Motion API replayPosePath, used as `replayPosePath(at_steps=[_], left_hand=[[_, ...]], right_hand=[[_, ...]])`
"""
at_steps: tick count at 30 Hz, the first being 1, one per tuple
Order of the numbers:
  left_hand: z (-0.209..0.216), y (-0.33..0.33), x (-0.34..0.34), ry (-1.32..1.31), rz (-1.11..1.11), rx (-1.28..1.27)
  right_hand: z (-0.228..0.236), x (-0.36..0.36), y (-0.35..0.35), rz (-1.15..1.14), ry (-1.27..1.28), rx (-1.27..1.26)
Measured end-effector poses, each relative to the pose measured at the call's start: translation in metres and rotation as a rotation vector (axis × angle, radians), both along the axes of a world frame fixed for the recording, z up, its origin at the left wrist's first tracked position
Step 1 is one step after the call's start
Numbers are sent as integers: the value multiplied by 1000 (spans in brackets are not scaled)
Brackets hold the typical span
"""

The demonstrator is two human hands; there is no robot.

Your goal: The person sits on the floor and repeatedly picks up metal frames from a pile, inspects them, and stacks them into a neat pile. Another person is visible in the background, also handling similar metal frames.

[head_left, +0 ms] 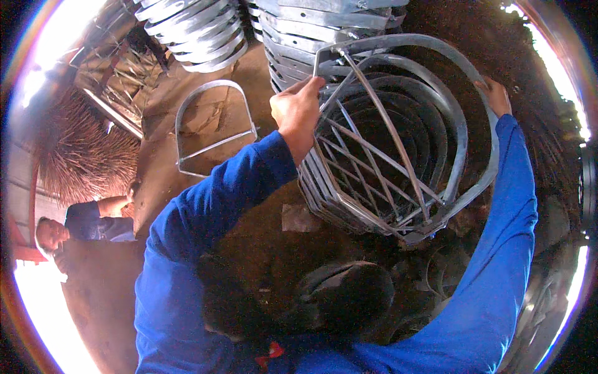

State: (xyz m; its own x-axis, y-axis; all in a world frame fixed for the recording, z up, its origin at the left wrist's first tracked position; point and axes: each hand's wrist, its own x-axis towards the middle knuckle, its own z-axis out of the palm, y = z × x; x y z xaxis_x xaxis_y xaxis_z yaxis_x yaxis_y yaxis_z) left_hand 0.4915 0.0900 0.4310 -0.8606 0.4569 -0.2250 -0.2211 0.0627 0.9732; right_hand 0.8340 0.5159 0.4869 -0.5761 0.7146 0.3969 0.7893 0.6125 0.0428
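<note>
Both my hands hold a D-shaped grey metal frame (436, 42) with a thin rod across it, tilted over a stack of similar nested frames (460, 149). My left hand (295, 113) is closed on the frame's corner at its straight side. On the far right of the curve, my right hand (496, 97) has its fingers wrapped round the band, partly hidden by it. The stacked frames below have crossing rods that overlap in view. Whether the held frame's lower end touches the stack, I cannot tell.
A single D-shaped frame (179, 128) lies on the brown ground to the left. Tall stacks of metal bands (193, 34) and more frames (330, 28) stand at the back. A bundle of thin rods (87, 153) and another person (103, 224) are at far left.
</note>
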Motion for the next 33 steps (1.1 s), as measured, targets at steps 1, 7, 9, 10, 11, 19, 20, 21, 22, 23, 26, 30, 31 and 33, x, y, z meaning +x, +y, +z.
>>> replayPosePath(at_steps=[1,7,9,10,11,19,20,21,22,23,26,30,31,33], left_hand=[[-2,2,3,62,17,-42],[-7,-2,3,284,-55,-322],[-15,-4,1,367,-77,-325],[-18,-7,-1,409,-86,-335],[-19,-9,0,398,-91,-319],[-39,5,3,582,-140,-249],[-49,13,-1,621,-168,-178],[-45,1,-9,607,-188,-240],[-54,-7,-27,578,-198,-226],[-49,-7,-24,599,-251,-264],[-59,-11,-36,603,-376,-162],[-50,-20,-18,390,-599,54],[-52,-23,-26,420,-662,-30],[-47,-33,-29,448,-669,17]], right_hand=[[-6,3,6,9,-12,6],[-58,-9,18,30,-168,-12],[-73,-6,16,32,-167,-11],[-80,-10,9,36,-164,-18],[-81,-17,6,23,-132,-92],[-79,10,60,-143,-313,10],[-72,44,72,-127,-366,166],[-86,14,42,-102,-296,150],[-88,-42,-10,-73,-223,143],[-79,-49,-44,-46,-159,151],[-59,-44,-121,295,101,61],[-23,-30,-266,266,110,-643],[-15,-33,-300,211,68,-659],[-16,-52,-348,156,79,-720]])
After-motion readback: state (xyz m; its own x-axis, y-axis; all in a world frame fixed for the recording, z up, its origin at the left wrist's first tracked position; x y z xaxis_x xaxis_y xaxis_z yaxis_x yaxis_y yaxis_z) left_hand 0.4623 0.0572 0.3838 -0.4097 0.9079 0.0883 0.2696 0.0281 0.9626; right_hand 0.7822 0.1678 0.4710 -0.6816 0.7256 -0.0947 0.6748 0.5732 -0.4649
